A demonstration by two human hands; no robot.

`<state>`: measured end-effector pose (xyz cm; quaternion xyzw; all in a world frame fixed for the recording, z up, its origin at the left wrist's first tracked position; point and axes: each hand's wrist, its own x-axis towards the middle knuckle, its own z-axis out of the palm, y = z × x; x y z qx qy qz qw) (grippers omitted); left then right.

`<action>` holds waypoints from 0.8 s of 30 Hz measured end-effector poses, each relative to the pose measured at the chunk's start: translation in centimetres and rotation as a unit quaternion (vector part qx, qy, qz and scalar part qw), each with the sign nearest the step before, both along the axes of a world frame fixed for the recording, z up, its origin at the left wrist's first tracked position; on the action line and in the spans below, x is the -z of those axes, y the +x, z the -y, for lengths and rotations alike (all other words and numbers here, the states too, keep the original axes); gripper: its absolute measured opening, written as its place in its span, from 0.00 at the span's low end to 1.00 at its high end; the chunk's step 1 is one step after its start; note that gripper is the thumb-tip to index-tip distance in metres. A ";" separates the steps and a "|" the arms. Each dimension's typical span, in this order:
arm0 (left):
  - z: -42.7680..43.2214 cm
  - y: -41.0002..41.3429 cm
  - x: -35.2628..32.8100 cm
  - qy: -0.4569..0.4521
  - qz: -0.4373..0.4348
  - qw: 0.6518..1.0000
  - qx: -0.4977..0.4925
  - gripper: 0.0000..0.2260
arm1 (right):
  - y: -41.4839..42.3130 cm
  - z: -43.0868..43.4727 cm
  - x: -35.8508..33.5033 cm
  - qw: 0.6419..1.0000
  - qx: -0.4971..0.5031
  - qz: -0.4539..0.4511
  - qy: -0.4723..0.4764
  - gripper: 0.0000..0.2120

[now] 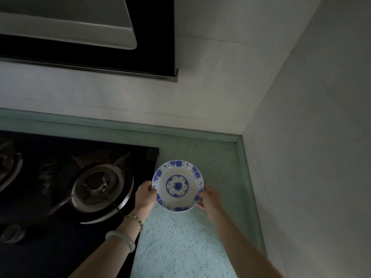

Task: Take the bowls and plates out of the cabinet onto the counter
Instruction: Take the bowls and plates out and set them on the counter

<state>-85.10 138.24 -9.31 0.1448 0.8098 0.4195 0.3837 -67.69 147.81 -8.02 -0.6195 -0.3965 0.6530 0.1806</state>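
Blue-patterned white bowl (177, 186), round, gripped at opposite rims by left hand (145, 194) and right hand (208, 198); speckled counter (180, 247) beneath, stove (66, 189) edge adjacent.

Dim kitchen corner: white tiled walls (220, 87), black hood (120, 57).

1. A blue-and-white bowl (177, 185) is held over the speckled green tabletop (180, 247), just right of the black stove (60, 197).
2. The left hand (145, 193) grips the bowl's left rim; the right hand (208, 197) grips its right rim.
3. Two bracelets (128, 229) circle the left wrist, over the stove's edge.
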 end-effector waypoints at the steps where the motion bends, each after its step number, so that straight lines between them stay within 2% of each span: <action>1: 0.1 0.2 0.4 -0.023 -0.032 0.999 0.007 0.03 | 0.0 0.2 0.6 1.000 0.000 0.010 -0.006 0.10; 3: 0.2 0.7 0.7 -0.050 -0.068 0.996 0.010 0.08 | 0.2 0.5 1.6 1.000 0.011 0.027 -0.008 0.09; 8: 0.5 1.7 0.2 -0.051 -0.098 0.994 -0.019 0.09 | 0.3 0.9 2.4 0.999 0.009 0.040 -0.012 0.04; 11: 1.1 1.8 0.3 -0.066 -0.106 0.992 -0.013 0.12 | 0.4 1.3 2.4 0.999 -0.007 0.048 -0.023 0.11; 15: 1.6 2.0 0.0 -0.062 -0.100 0.992 -0.037 0.17 | 0.4 2.1 2.4 0.998 -0.015 0.065 -0.014 0.07; 19: 2.2 2.0 0.1 -0.056 -0.101 0.993 -0.039 0.16 | 0.3 2.9 1.9 0.998 -0.022 0.063 -0.008 0.11; 22: 2.6 1.7 0.6 -0.068 -0.127 0.989 -0.018 0.15 | 0.3 3.3 1.7 0.997 -0.032 0.067 -0.001 0.07; 24: 2.8 1.6 0.9 -0.073 -0.146 0.987 -0.008 0.15 | 0.3 3.5 1.7 0.997 -0.029 0.066 -0.008 0.07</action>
